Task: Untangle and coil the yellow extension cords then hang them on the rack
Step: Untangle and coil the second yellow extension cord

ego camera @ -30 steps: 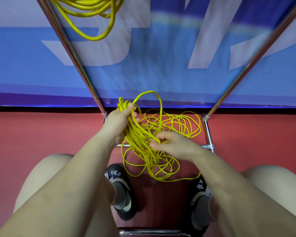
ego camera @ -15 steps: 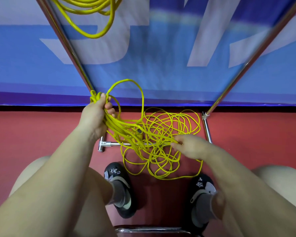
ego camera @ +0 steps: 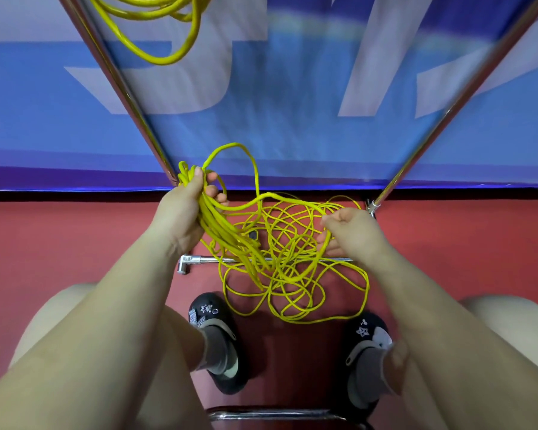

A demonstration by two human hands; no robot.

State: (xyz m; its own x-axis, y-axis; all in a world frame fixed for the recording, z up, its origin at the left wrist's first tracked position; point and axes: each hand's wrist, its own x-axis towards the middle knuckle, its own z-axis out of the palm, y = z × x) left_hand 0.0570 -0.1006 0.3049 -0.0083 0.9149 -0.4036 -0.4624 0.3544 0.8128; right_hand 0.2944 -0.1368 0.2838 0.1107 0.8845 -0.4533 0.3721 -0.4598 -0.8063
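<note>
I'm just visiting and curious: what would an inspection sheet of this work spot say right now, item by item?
Surface: red floor, partly covered by cord.
Job's things: tangled yellow cord lying loose on the floor; a coiled yellow cord already hangs at top left; rack pole slants upward.
Clutter: nothing seen.
Grippers: left hand grips a gathered bundle of loops; right hand pinches a single strand.
Cables: one strand arcs from the left hand across to the right hand.
Surroundings: blue banner behind the rack; two dark shoes below the tangle.
</note>
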